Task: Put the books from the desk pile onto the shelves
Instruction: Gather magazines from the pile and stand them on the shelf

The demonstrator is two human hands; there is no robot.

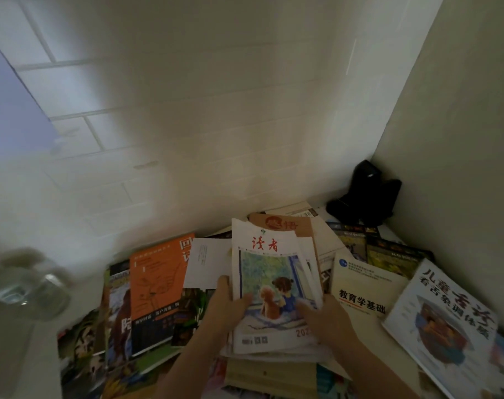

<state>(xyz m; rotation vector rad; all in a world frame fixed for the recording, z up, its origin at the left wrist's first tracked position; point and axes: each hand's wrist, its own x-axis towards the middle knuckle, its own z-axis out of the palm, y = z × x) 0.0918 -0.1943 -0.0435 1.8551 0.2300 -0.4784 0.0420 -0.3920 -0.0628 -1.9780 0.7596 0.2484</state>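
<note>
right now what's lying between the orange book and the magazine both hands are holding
In the head view, a white printed sheet lies between the orange book and the magazine, with a dark leafy cover just below it.

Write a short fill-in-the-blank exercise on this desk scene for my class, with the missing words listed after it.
1. Both hands hold a magazine whose cover shows a child and a ____.
2. The book left of the magazine has an ____ cover.
3. The left hand has its ____ on the cover.
4. A black object stands in the ____ of the walls.

Missing words: dog; orange; thumb; corner
</note>
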